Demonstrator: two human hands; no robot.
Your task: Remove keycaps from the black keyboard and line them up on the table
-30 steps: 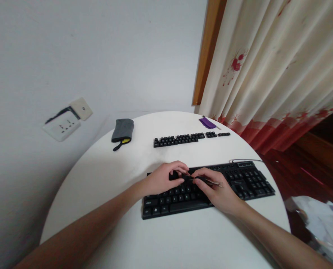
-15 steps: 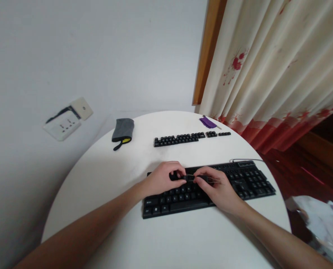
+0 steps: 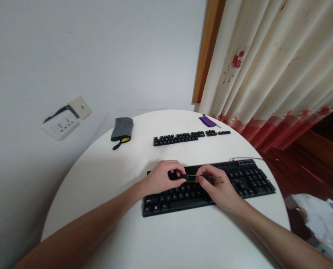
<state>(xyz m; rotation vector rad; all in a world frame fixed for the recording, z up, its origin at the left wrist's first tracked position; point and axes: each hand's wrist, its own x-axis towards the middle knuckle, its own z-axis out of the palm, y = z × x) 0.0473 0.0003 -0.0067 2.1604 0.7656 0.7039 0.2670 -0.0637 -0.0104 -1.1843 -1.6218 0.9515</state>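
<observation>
A black keyboard (image 3: 193, 204) lies on the white round table, and both hands are over its upper middle part. My left hand (image 3: 165, 177) pinches a small black keycap (image 3: 184, 177) between thumb and fingertips. Closed around a wire keycap puller (image 3: 192, 178) is my right hand (image 3: 218, 186). The puller's thin wires reach left to the keycap and also stick out behind the right fingers. Whether the wire ends are still hooked on the keycap is too small to tell. My hands cover part of the keys below.
Beyond the keyboard, loose black keycaps (image 3: 175, 139) stand in rows. A grey cloth (image 3: 122, 127) with a yellow inside and a black loop lies back left. A purple cloth-like item (image 3: 207, 121) with a stick sits back right. The keyboard cable (image 3: 247, 158) runs off right.
My right hand has shifted slightly right, away from my left, so more wire shows between them. The left hand stays nearly in place with the keycap.
</observation>
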